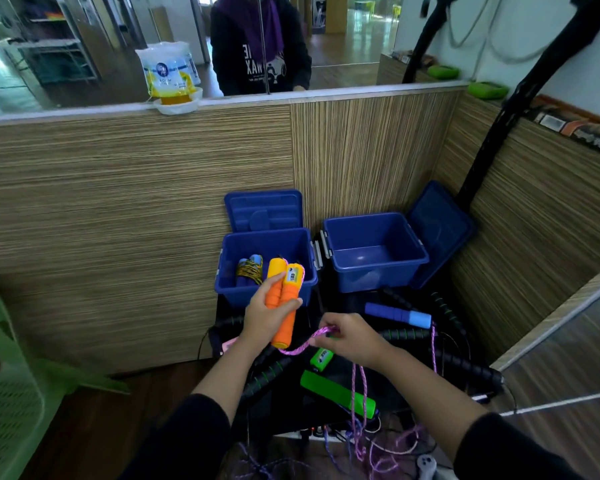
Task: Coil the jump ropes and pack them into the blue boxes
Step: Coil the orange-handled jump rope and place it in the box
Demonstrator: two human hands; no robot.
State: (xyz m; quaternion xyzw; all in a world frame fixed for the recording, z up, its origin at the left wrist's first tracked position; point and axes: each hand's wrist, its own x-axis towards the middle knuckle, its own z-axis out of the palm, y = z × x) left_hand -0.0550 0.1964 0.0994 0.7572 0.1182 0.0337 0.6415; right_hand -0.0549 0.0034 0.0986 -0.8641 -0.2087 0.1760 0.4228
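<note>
Gripping two orange handles [284, 296], the left hand [264, 315] fronts two blue boxes [374, 251]; right hand [350, 336] pinches pink rope [302, 344].

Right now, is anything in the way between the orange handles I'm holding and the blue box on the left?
Nothing visible blocks it. The orange handles in the left hand sit just at the open left blue box, lid up. The pink rope, pinched by the right hand, trails uncoiled below.

Two boxes [265, 268] [374, 252] stand side by side; handles [336, 393] lie before them.
</note>
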